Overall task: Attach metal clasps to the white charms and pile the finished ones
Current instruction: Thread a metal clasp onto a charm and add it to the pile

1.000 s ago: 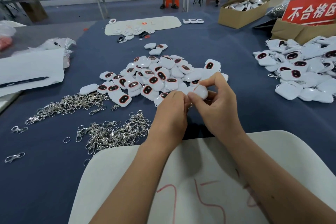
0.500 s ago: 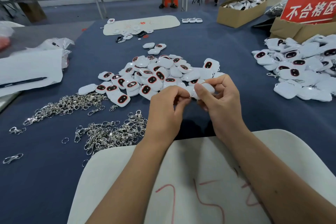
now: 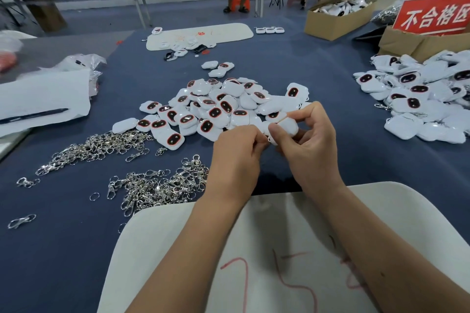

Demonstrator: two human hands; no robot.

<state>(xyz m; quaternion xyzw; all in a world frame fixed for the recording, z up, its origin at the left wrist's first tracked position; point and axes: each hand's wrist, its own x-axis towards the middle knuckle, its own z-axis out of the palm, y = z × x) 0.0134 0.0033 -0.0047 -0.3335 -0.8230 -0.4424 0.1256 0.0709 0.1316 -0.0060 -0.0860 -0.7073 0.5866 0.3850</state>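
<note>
- Both hands sit slightly higher over the blue table (image 3: 318, 63) than a second ago, and the right hand (image 3: 309, 146) now turns the white charm (image 3: 288, 127) up at the near edge of the heap.
- Right thumb and fingers curl round that charm, pinching it; it is held above the cloth, touching nothing else that can be made out.
- Left hand (image 3: 236, 157) meets it from 9 o'clock, fingertips curled and pinched at the charm's near end; what they hold is hidden, so its grip cannot be told.
- Loose charm heap (image 3: 218, 109) lies at 12 o'clock from the hands, faces mostly dark with red rims.
- Metal clasps (image 3: 157, 185) lie in a pile at 9 o'clock, with a second clasp pile (image 3: 94, 147) farther off at 10 o'clock.
- Finished pile (image 3: 427, 99) lies at 2 o'clock, well apart from the hands.
- White board (image 3: 292, 249) with red marks lies under the forearms at 6 o'clock.
- Red sign (image 3: 432, 16) stands on a cardboard box (image 3: 412, 43) at 1 o'clock.
</note>
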